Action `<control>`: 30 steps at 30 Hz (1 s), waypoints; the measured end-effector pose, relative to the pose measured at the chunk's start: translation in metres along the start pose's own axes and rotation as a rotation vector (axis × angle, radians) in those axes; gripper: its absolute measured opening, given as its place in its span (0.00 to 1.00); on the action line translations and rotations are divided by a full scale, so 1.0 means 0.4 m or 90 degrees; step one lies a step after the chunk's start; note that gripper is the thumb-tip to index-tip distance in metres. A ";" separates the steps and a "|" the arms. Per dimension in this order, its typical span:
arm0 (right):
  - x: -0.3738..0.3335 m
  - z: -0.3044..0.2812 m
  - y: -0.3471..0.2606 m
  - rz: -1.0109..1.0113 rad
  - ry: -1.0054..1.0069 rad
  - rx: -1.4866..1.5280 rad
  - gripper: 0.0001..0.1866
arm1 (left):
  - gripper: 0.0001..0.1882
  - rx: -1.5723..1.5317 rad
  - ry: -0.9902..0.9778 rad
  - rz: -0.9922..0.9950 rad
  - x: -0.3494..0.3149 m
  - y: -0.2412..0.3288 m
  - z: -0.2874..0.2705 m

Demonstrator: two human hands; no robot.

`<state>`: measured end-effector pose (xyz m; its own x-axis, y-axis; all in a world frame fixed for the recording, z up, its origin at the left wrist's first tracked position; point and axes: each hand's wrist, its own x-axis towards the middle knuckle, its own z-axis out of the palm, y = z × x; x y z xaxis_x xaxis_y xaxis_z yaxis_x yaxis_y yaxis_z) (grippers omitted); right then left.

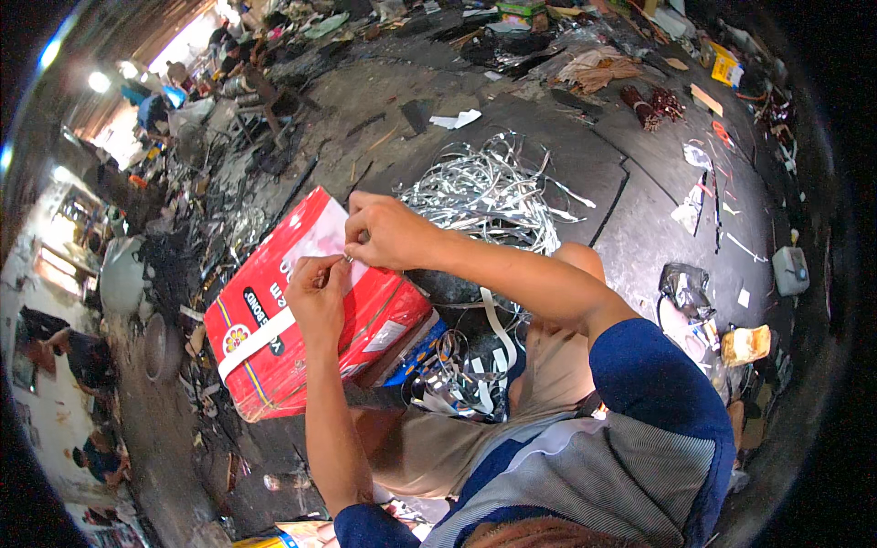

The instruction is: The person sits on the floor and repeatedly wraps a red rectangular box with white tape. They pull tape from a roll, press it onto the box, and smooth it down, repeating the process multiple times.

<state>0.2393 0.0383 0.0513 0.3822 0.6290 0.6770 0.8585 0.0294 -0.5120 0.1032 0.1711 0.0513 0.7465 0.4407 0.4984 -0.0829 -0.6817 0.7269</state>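
Over a red box (265, 265) left of a tangle of silver strips (493, 187), the left hand (315, 290) and right hand (388, 233) curl nearly closed, side by side; what, if anything, they pinch cannot be told.

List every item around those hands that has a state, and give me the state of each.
Red box: angled, its printed face under the hands.
White strap: laid across the red box.
Left hand: pinched shut; anything held too small to tell.
Right hand: pinched shut; likewise unclear.
Silver strips: loose, tangled heap.
Black plastic bag: crumpled.
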 end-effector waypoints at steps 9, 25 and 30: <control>0.022 0.042 0.009 0.246 -0.059 0.244 0.12 | 0.08 0.186 -0.133 -0.004 0.071 0.002 -0.043; -0.038 0.066 0.044 0.396 0.049 0.475 0.14 | 0.06 -0.060 -0.033 0.095 0.058 -0.042 0.026; -0.053 0.051 0.023 0.619 0.070 0.774 0.11 | 0.05 -0.115 -0.040 0.108 0.079 -0.038 0.054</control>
<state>0.2320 0.0411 0.0214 0.6754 0.7222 -0.1493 -0.4849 0.2824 -0.8277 0.1423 0.1826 0.0457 0.7512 0.2873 0.5942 -0.3232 -0.6249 0.7107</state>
